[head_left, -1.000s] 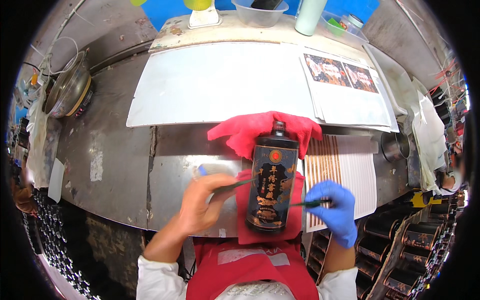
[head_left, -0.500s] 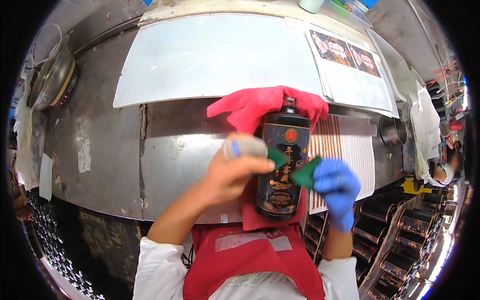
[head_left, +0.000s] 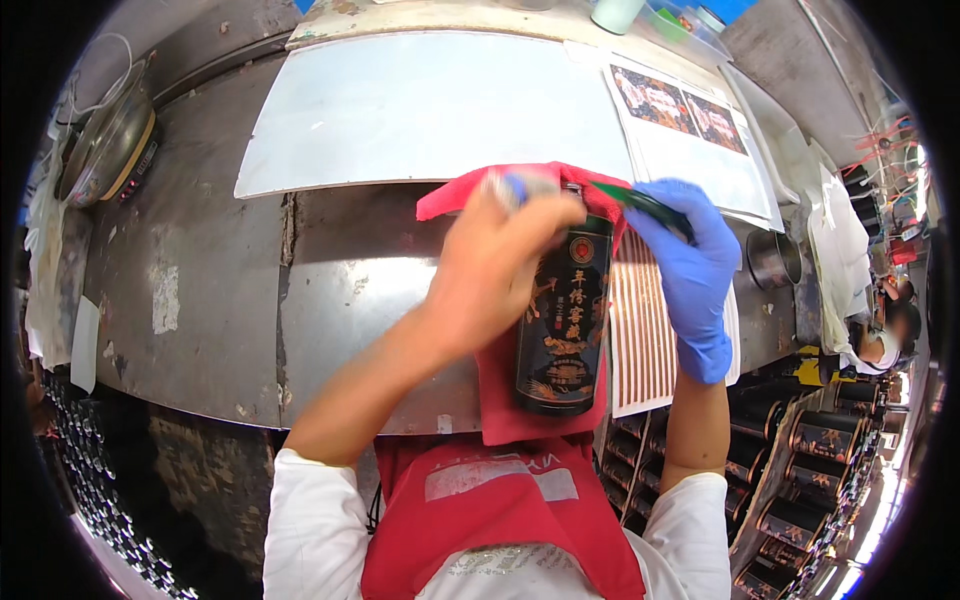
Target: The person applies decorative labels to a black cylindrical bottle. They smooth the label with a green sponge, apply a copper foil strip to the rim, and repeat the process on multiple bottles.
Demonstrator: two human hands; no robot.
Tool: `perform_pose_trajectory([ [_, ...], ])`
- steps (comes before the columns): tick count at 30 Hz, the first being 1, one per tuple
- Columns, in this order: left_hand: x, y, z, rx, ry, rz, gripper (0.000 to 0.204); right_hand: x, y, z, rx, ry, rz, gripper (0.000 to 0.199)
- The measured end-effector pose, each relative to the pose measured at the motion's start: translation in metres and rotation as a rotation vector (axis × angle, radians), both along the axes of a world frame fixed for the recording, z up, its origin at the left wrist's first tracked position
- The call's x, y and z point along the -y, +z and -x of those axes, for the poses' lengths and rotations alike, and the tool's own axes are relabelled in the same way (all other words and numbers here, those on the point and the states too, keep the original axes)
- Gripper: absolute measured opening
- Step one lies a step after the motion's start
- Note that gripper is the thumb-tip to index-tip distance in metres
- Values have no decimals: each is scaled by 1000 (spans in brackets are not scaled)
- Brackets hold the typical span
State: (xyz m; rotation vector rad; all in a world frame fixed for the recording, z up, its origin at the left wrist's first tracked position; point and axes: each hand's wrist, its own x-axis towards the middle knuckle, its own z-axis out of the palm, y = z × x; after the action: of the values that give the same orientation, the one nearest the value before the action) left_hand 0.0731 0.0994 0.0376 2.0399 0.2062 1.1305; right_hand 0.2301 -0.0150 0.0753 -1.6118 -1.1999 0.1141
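Note:
A black bottle (head_left: 562, 320) with gold and red decoration lies on a red cloth (head_left: 505, 400) on the metal worktable (head_left: 200, 260), neck pointing away from me. My bare left hand (head_left: 500, 250) is closed over the bottle's neck end, a small blue-tipped thing showing at its fingers. My right hand (head_left: 690, 265), in a blue glove, holds one end of a thin dark green strip (head_left: 640, 205) that runs toward the bottle's neck.
A sheet of copper-coloured strips (head_left: 650, 330) lies right of the bottle. Farther back are a large white board (head_left: 420, 100) and printed picture sheets (head_left: 680, 110). A metal pot (head_left: 105, 145) sits far left, a metal cup (head_left: 772, 260) right. Many black bottles (head_left: 810, 470) are stacked lower right.
Both hands moved from the bottle's middle up to its neck. The green strip, earlier across the bottle's body, is now at the neck end.

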Motion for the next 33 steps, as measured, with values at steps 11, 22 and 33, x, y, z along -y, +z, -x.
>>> perform_pose_trajectory([
  [11,57,-26,90,-40,-364,-310,14,103,6,67,436,346,418,34],
  [22,59,-40,83,-8,-392,-277,28,47,-6,61,761,398,210,37],
  [33,79,-69,140,-411,-2,207,5,112,-18,98,562,322,233,41],
])
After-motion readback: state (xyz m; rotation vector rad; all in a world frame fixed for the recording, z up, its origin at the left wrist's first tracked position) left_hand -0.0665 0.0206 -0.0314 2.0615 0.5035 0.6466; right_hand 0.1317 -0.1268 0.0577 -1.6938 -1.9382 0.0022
